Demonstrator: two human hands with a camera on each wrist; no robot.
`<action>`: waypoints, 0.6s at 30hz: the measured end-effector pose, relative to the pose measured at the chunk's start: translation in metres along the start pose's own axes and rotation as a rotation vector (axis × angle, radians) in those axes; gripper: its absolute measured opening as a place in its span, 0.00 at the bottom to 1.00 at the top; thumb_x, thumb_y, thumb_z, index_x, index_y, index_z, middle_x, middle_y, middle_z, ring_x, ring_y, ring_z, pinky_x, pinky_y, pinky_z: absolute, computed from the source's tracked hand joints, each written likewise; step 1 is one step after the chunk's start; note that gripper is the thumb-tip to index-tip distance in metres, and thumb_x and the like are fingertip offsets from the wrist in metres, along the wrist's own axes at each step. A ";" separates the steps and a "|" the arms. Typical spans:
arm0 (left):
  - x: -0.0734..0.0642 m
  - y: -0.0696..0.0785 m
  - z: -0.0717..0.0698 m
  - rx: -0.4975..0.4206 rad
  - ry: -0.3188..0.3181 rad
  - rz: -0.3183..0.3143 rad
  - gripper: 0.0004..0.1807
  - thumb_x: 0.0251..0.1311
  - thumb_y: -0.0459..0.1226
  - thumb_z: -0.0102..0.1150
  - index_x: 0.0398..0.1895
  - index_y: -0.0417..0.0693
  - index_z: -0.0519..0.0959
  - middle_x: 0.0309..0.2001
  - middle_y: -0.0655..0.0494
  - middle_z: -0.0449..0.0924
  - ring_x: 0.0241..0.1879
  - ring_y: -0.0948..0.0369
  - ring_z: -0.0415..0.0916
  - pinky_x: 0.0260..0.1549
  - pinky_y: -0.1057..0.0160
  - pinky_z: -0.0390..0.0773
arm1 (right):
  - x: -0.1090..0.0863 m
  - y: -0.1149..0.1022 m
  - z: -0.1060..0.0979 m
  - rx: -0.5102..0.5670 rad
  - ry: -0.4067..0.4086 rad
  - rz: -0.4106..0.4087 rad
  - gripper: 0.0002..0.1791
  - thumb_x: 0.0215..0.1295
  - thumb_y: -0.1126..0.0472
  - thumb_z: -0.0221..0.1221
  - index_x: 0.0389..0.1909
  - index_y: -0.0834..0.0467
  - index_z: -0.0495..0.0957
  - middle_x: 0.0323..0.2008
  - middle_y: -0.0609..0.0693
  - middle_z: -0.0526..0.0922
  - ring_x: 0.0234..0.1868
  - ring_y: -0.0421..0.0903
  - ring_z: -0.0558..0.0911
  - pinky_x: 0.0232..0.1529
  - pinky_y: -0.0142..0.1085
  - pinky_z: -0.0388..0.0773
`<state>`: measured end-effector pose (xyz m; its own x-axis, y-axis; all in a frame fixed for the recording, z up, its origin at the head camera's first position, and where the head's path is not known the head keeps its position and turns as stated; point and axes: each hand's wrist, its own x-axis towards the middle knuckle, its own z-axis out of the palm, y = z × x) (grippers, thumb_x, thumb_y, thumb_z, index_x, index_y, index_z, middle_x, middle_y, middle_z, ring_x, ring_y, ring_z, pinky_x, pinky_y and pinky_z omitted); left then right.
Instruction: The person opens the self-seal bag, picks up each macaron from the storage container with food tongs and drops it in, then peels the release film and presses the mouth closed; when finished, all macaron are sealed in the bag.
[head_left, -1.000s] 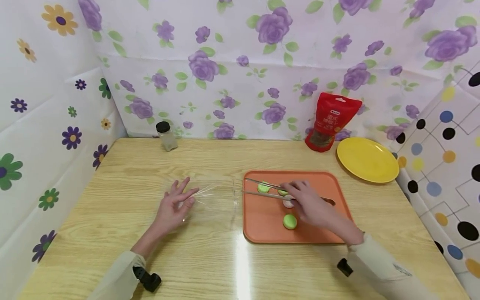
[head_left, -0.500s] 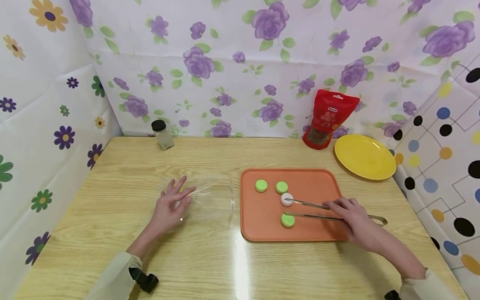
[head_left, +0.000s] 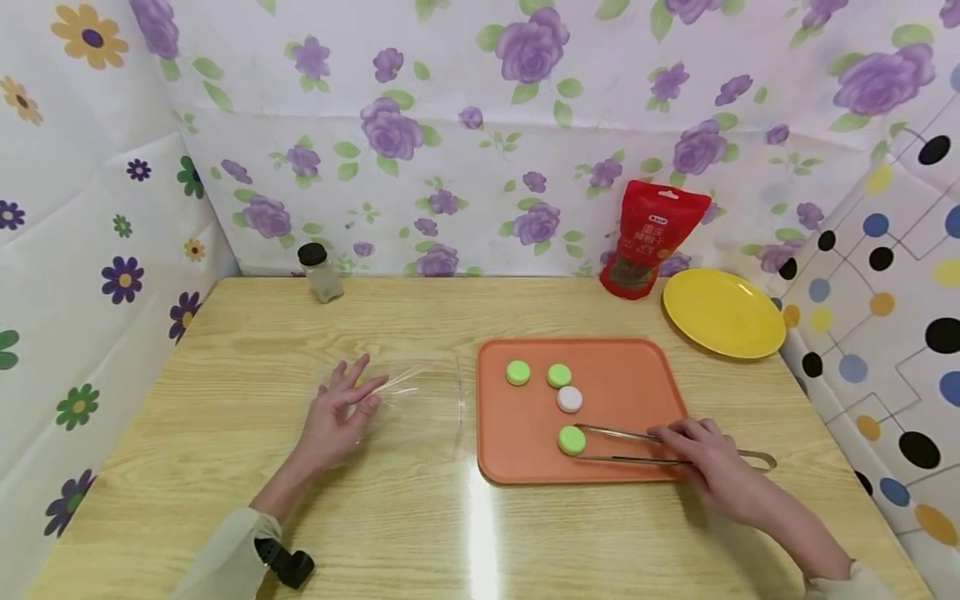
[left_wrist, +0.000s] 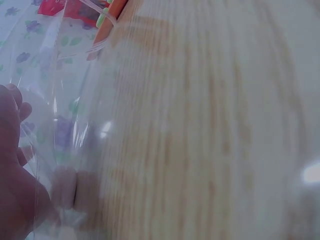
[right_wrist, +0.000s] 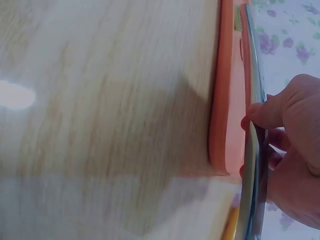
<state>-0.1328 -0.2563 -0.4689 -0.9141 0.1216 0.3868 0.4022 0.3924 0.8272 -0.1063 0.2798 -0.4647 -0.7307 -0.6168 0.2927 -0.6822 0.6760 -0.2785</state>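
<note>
My left hand (head_left: 333, 425) grips the closed end of a clear see-through container (head_left: 427, 404) that lies on its side. Its rim faces the tray, and some fingers show through its wall in the left wrist view. My right hand (head_left: 712, 467) holds metal tongs (head_left: 630, 460) low over the orange tray (head_left: 630, 375). The two spread tong tips are right at the front green macaron (head_left: 572, 440). A pale macaron (head_left: 570, 399) sits behind it, with two more green ones, one farther left (head_left: 517, 372) and one near the middle (head_left: 558, 376).
A yellow plate (head_left: 723, 312) leans at the back right, beside an upright red pouch (head_left: 651, 237). At the back left stands a small black-lidded jar (head_left: 321, 273). Patterned cloth walls (head_left: 450, 167) enclose the wooden table (head_left: 390, 517) behind and on both sides.
My right hand has drawn the tongs back to the right, then the tips have come forward from the pale macaron to the front green one. The left hand keeps its hold on the clear container.
</note>
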 end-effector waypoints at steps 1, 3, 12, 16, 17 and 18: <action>0.000 0.000 0.000 -0.001 0.000 0.000 0.14 0.65 0.25 0.59 0.53 0.33 0.82 0.71 0.31 0.59 0.72 0.27 0.38 0.56 0.20 0.26 | 0.000 0.000 0.001 0.002 -0.001 0.004 0.30 0.52 0.76 0.70 0.59 0.59 0.79 0.48 0.49 0.78 0.47 0.53 0.73 0.36 0.50 0.68; 0.000 -0.001 0.001 -0.016 -0.002 0.000 0.14 0.65 0.24 0.59 0.53 0.32 0.82 0.71 0.31 0.58 0.72 0.27 0.37 0.56 0.21 0.25 | -0.001 -0.001 0.002 0.006 0.001 0.015 0.30 0.52 0.76 0.70 0.58 0.59 0.79 0.48 0.49 0.78 0.46 0.52 0.73 0.36 0.51 0.68; 0.000 -0.006 0.000 -0.018 0.000 0.016 0.15 0.63 0.24 0.61 0.53 0.31 0.82 0.71 0.31 0.59 0.72 0.26 0.38 0.56 0.20 0.25 | 0.002 -0.003 0.009 0.014 0.010 0.040 0.31 0.51 0.78 0.69 0.58 0.56 0.79 0.46 0.48 0.77 0.44 0.49 0.71 0.36 0.44 0.63; -0.001 -0.002 0.000 0.004 0.002 0.009 0.14 0.64 0.24 0.59 0.53 0.32 0.82 0.71 0.31 0.59 0.71 0.26 0.38 0.56 0.20 0.26 | 0.002 -0.003 0.011 0.004 0.033 0.027 0.31 0.50 0.78 0.70 0.56 0.55 0.80 0.45 0.47 0.77 0.42 0.48 0.70 0.35 0.44 0.63; -0.001 -0.002 0.001 0.006 0.004 0.008 0.14 0.64 0.24 0.59 0.52 0.31 0.82 0.71 0.31 0.59 0.71 0.26 0.38 0.56 0.20 0.26 | 0.002 -0.003 0.012 0.002 0.037 0.024 0.31 0.50 0.78 0.70 0.56 0.55 0.80 0.45 0.47 0.77 0.42 0.48 0.70 0.34 0.43 0.63; -0.001 -0.002 0.001 0.007 0.005 0.009 0.14 0.63 0.23 0.60 0.52 0.30 0.82 0.71 0.30 0.60 0.71 0.26 0.39 0.55 0.20 0.26 | 0.001 -0.004 0.012 0.001 0.039 0.023 0.31 0.50 0.78 0.70 0.56 0.55 0.80 0.45 0.47 0.77 0.41 0.48 0.69 0.33 0.43 0.62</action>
<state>-0.1328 -0.2558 -0.4711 -0.9103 0.1201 0.3962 0.4098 0.3980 0.8208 -0.1050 0.2720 -0.4741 -0.7449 -0.5848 0.3212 -0.6650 0.6895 -0.2868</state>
